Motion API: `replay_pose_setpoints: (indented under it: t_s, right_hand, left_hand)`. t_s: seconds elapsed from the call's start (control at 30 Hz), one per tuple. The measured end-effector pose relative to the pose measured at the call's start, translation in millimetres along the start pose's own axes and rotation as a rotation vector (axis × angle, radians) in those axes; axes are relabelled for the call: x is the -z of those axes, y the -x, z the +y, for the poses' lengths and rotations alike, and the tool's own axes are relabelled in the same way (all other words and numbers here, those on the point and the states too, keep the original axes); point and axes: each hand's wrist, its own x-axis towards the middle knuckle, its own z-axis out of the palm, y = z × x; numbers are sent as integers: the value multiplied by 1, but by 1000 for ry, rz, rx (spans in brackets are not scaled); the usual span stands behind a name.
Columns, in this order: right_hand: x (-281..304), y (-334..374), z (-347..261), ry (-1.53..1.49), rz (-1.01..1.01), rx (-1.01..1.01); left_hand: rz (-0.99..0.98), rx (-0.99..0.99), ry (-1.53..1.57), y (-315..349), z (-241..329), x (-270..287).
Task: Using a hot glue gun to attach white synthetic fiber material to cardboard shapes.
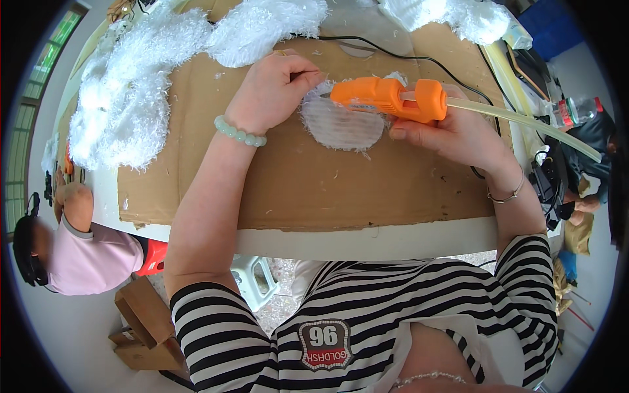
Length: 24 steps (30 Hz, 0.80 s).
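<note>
My right hand (458, 134) grips an orange hot glue gun (373, 95), its nozzle aimed to the left. A long translucent glue stick (524, 118) sticks out of the gun's rear. Under the gun, on the cardboard, lies a small rounded piece of white ribbed fabric (344, 128). My left hand (278, 88) is closed, with thumb and fingertips pinching at that piece's upper left edge, close to the nozzle tip. Exactly what the left fingertips hold is partly hidden by the hand.
Brown cardboard (209, 190) covers the white table (367, 245). Fluffy white material (128, 98) is heaped left and along the back. A black cable (419, 57) crosses the far side. A person in pink (98, 255) sits at the left; a plastic bottle (576, 111) is at the right.
</note>
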Motion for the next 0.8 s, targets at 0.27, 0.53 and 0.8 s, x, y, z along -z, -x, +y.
replay_pose_setpoints:
  t_s: [0.27, 0.53, 0.8]
  right_hand:
    - [0, -4, -11, 63, -32, -95]
    - [-3, -6, -8, 160, 7, -7]
    - [-9, -9, -2, 256, 64, 64]
  left_hand:
    - [-21, 60, 46, -4, -1, 0]
    - [-17, 59, 61, -5, -3, -1]
    - [-22, 67, 47, -4, -1, 0]
